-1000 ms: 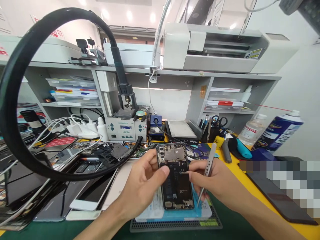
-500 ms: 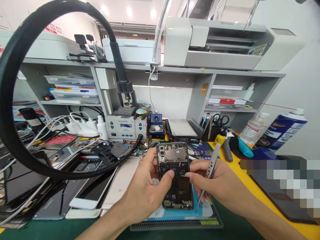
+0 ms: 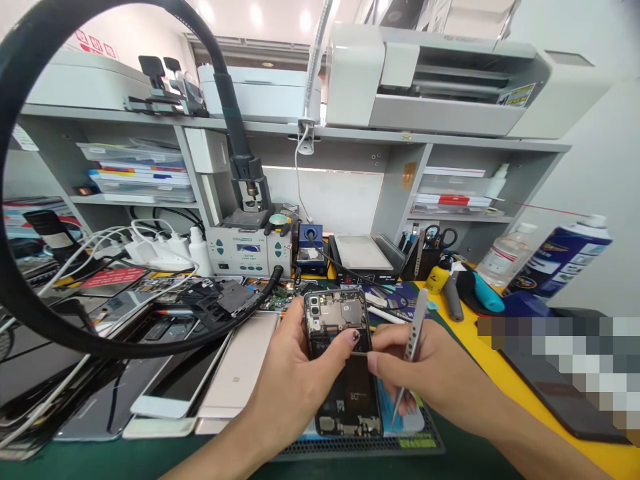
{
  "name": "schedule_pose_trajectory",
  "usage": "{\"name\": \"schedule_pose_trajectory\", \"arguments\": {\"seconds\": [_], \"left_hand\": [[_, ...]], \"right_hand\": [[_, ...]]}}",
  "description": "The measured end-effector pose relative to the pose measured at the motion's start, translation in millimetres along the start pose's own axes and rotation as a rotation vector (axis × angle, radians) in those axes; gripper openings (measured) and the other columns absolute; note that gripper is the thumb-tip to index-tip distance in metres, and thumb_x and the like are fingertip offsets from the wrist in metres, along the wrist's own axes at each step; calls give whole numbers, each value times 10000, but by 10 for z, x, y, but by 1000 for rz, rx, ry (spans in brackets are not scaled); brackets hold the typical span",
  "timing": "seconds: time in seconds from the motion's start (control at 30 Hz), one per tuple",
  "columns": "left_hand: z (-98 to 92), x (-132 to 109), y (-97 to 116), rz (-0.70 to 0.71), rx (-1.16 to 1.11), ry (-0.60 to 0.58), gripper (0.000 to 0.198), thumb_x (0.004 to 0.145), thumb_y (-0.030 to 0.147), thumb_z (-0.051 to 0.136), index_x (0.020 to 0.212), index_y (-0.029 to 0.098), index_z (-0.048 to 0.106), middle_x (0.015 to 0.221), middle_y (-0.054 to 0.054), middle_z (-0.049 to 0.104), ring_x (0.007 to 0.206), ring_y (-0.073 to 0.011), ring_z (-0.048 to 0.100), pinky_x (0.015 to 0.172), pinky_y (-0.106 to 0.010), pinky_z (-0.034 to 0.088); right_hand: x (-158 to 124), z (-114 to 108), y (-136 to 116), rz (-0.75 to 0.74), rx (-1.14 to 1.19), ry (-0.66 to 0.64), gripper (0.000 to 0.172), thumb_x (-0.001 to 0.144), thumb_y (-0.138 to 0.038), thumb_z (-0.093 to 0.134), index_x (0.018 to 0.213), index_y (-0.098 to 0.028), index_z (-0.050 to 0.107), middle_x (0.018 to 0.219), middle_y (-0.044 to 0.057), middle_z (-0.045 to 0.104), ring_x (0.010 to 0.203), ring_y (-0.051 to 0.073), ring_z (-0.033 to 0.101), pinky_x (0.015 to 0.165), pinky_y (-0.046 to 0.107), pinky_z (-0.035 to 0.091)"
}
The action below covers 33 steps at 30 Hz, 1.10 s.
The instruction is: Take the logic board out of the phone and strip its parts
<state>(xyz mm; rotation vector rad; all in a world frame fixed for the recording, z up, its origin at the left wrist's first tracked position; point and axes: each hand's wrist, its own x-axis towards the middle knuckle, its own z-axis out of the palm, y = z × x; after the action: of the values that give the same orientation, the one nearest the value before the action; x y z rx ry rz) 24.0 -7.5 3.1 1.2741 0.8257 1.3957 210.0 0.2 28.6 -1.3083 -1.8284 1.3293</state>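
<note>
An opened smartphone (image 3: 345,393) with its back cover off, circuit board and battery exposed, is held upright over a blue pad (image 3: 407,420) on a black grid mat. My left hand (image 3: 295,380) grips the phone from the left, thumb pressed across its middle. My right hand (image 3: 425,373) holds silver tweezers (image 3: 407,353) tucked along the palm while its fingertips pinch at a small part on the phone's right edge beside my left thumb.
Several phones and screens (image 3: 165,380) lie stacked at left under a black hose loop (image 3: 30,200). A rework station (image 3: 247,250), hot plate (image 3: 363,257), tool cup (image 3: 425,257), spray can (image 3: 565,257) and bottle (image 3: 505,253) stand behind. A dark slab (image 3: 560,393) lies right.
The phone has shifted slightly left and lower. My left thumb slid up toward the phone's middle and my right fingertips closed in to meet it.
</note>
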Motion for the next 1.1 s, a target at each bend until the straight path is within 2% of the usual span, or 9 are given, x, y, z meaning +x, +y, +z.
{"name": "schedule_pose_trajectory", "arguments": {"seconds": [0.1, 0.2, 0.4, 0.6, 0.83, 1.1], "left_hand": [[12, -27, 27, -10, 27, 33, 248, 897, 307, 718, 1085, 214, 586, 1020, -16, 745, 923, -161, 687, 821, -242, 554], [-4, -51, 9, 25, 93, 42, 242, 904, 333, 710, 1087, 227, 594, 979, 7, 727, 857, -136, 678, 768, -213, 553], [-28, -74, 0, 67, 200, 9, 211, 937, 341, 670, 1104, 256, 573, 990, 28, 711, 874, -116, 668, 770, -187, 533], [-22, -107, 16, 54, 231, -59, 238, 938, 350, 659, 1148, 267, 581, 1087, -2, 719, 931, -149, 669, 820, -228, 547], [12, -108, 11, 27, 221, -106, 208, 930, 330, 660, 1117, 266, 594, 1013, 0, 720, 877, -157, 664, 792, -236, 545], [-9, -85, 22, -14, 153, -179, 215, 964, 329, 623, 1162, 255, 584, 1194, -23, 704, 972, -146, 669, 893, -236, 522]], "right_hand": [[15, -1, 11, 15, 2, -8, 364, 834, -427, 698, 598, -196, 545, 488, -45, 544, 431, 115, 577, 426, 204, 434], [24, -16, 36, 25, 6, -30, 324, 853, -448, 692, 677, -190, 606, 496, -47, 561, 436, 114, 581, 429, 199, 437], [17, -96, 53, 37, -7, -70, 303, 886, -456, 693, 758, -183, 668, 503, -46, 592, 439, 107, 580, 444, 186, 471], [16, -90, 32, 4, 85, 65, 367, 851, -545, 724, 886, -184, 661, 505, -52, 593, 422, 115, 590, 412, 182, 444], [28, -55, 11, -33, 97, 77, 370, 863, -501, 720, 694, -183, 634, 493, -46, 570, 408, 100, 564, 417, 188, 451], [46, -24, 14, 36, 155, 66, 369, 868, -493, 704, 695, -185, 595, 464, -55, 565, 367, 78, 505, 388, 169, 427]]}}
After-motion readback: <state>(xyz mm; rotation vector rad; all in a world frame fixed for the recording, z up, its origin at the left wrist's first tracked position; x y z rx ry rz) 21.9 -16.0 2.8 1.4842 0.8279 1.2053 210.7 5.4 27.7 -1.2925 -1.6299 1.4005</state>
